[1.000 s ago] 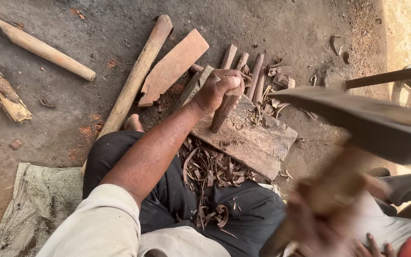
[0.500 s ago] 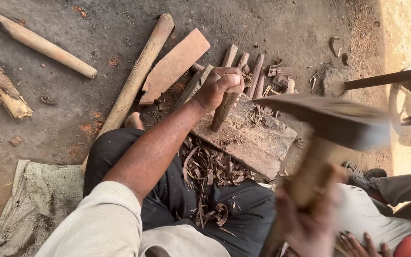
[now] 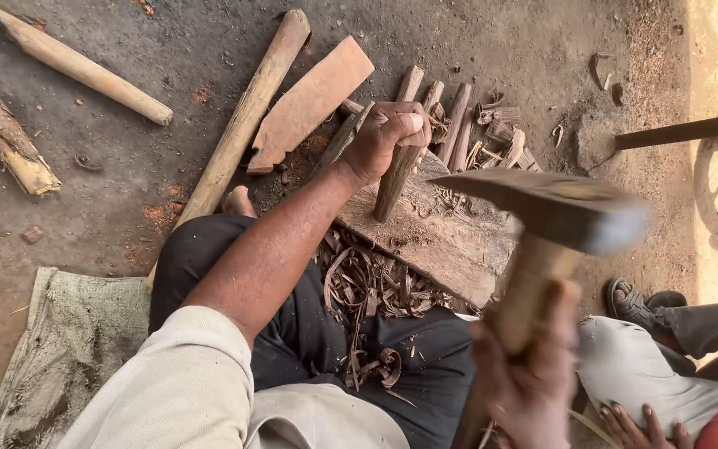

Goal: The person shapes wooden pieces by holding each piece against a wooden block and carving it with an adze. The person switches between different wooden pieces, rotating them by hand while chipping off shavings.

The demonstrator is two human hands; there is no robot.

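Bare dirt floor [image 3: 475,50], wood shavings; left hand [image 3: 388,137] in tight grip on upright wooden stake [image 3: 394,183] atop chopping block [image 3: 450,241], right hand [image 3: 533,382] clamped on blurred axe [image 3: 554,212] right of stake — mid-hewing, apparently; next blow needing aim well below gripping fingers.

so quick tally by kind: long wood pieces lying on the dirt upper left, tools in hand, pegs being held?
Long round poles: 3
Flat plank: 1
Adze in right hand: 1
Wooden peg in left hand: 1
Total: 6
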